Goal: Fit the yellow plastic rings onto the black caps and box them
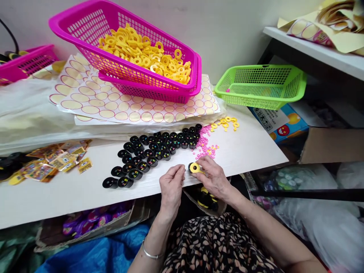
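My right hand (214, 177) presses a yellow ring (195, 168) onto a small black cup (190, 167) at the front edge of the white table (250, 148). My left hand (171, 184) rests beside it, fingertips pinched near the cup, with nothing clearly in it. Several black cups (153, 151) with coloured beads inside stand in rows just beyond my hands. A scatter of pink beads (205, 145) and a few loose yellow rings (226, 123) lie to the right of the cups.
A pink basket (85, 22) full of yellow rings (145, 53) sits tilted on round-sticker sheets (127, 110) at the back. A green basket (260, 85) stands back right, small printed packets (57, 159) front left. A bag with finished black-and-yellow pieces (207, 199) hangs below the table edge.
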The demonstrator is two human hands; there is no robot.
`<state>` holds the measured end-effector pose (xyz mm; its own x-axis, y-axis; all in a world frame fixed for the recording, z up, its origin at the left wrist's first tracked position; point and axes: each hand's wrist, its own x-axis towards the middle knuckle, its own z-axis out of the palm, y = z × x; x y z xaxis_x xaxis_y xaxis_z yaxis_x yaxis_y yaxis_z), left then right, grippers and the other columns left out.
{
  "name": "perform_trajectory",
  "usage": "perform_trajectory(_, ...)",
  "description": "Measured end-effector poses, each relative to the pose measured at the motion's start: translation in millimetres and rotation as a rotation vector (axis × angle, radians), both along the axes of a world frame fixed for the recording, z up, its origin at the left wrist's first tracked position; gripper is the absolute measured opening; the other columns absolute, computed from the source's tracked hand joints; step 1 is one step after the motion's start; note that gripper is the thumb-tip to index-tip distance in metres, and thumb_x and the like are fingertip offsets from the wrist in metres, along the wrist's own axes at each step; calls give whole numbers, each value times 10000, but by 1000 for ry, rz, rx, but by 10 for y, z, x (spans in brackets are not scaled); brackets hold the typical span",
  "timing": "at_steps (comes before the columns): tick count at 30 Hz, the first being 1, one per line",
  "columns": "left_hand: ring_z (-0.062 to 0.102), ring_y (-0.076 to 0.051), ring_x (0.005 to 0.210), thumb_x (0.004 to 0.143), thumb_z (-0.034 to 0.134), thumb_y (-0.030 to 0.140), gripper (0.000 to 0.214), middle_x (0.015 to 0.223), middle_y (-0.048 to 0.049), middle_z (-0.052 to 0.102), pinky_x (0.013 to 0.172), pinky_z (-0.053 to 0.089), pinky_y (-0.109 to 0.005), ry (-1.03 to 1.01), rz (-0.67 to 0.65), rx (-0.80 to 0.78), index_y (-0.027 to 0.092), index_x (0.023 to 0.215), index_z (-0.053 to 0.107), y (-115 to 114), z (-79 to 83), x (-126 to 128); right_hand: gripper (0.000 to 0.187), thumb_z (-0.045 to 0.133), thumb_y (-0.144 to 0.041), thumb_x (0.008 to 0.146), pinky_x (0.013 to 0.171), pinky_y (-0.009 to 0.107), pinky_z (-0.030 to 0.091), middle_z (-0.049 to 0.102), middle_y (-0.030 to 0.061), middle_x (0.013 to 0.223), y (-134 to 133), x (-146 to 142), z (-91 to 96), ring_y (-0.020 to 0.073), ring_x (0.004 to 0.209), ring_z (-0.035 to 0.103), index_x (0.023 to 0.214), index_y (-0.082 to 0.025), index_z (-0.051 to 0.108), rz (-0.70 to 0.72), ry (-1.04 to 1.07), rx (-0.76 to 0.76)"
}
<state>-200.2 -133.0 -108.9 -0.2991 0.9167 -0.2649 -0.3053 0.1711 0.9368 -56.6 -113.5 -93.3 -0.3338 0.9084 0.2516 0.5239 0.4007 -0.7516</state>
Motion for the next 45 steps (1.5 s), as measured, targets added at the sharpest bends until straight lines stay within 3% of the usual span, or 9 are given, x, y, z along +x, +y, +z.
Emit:
perform_trajectory(5,427,-46,499,694,660,385,285,707,3,548,453,336,-188,99,-57,5,124,805,684,135,-128,-9,183,572,-224,794,729,282,429,507,51,942,71,-38,-38,174,849,496,974,-190,569,-7,-119,-36)
perform_trajectory(11,533,-109,644,735,616,359,225,715,-19,583,576,410,-211,267,-146,104,152,746,703,206,-107,64,113,546,-171,790,680,260,401,489,21,860,93,-82,-16,145,756,492,899,-189,569,6,-164,-93)
perform_trajectory(15,560,-132,692,724,619,307,179,695,-26,599,630,424,-222,367,-127,110,150,679,692,249,-91,83,107,585,-191,769,637,242,387,486,-1,778,134,-81,-59,125,700,473,874,-183,599,3,20,-176)
perform_trajectory(18,553,-128,670,717,616,289,166,669,-16,591,627,417,-225,400,-122,97,150,649,676,271,-99,84,153,579,-262,787,573,221,392,506,-3,767,137,-95,-132,102,636,473,910,-179,618,0,243,-326)
perform_trajectory(23,520,-116,625,698,630,304,179,634,0,572,597,397,-223,376,-113,76,148,613,645,288,-140,93,258,465,-367,845,418,196,355,495,-24,636,94,-179,-257,64,438,452,865,-159,616,-141,484,-542)
perform_trajectory(30,475,-102,622,738,609,347,229,628,17,523,595,374,-213,370,-102,104,149,622,601,256,-163,146,245,497,-379,816,357,166,312,466,-48,536,87,-237,-279,57,393,430,791,-156,597,-227,588,-632)
perform_trajectory(38,465,-105,644,785,555,299,226,642,18,479,626,382,-218,441,-51,163,160,609,537,248,-247,203,202,591,-353,746,338,156,345,516,-40,609,133,-240,-301,51,403,465,700,-156,583,-267,664,-712)
perform_trajectory(41,465,-107,633,780,558,307,234,629,18,477,613,386,-221,463,-72,172,162,597,532,248,-248,186,232,597,-382,744,355,165,371,518,-43,547,120,-211,-301,61,393,473,732,-151,599,-227,701,-732)
perform_trajectory(45,482,-107,581,737,594,351,224,599,17,509,544,386,-217,381,-109,126,162,619,582,254,-205,140,286,660,-374,698,442,194,447,569,-38,557,95,-144,-273,78,456,523,865,-146,613,-74,759,-794)
